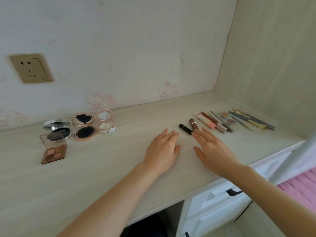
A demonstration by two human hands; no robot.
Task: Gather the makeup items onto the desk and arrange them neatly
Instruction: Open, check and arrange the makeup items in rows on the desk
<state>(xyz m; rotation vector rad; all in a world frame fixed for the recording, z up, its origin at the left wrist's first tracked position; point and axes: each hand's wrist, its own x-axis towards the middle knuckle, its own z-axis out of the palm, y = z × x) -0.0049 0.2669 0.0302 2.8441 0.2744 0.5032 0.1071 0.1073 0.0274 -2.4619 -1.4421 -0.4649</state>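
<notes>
Basically a pale wood-grain tabletop [89, 177] fills the view, its back edge against a wall, its right end shut in by a pale side panel. Both hands lie flat near the middle, fingers straight and loosely spread, holding nothing: left hand [163, 152], right hand [214, 152], a bare gap between the thumbs. Right fingertips [196, 133] touch or nearly touch the near end of the short black lipstick tube [185, 128]; can't tell which.

Left end of the tabletop: open brown four-pan eyeshadow palette [54, 148] nearest the front, then open silver round compact [58, 128], open rose-gold round compact [84, 126], open clear pink patterned compact [106, 121], all close together toward the back edge.

Right end: a slanted row starting with the brown lip gloss tube with silver band [193, 124] just beside the black one, then a red-and-pink squeeze tube [206, 120], slim pens, two small shadow pots, and blue-handled makeup brushes [253, 120] near the side panel.

Everything appears gathered; only straightening is left, I'd say. Risks: round tubes roll if the right hand nudges sideways, knocking the row askew; brushes could get shoved against the panel; open compact lids could snap or tip if bumped.
</notes>
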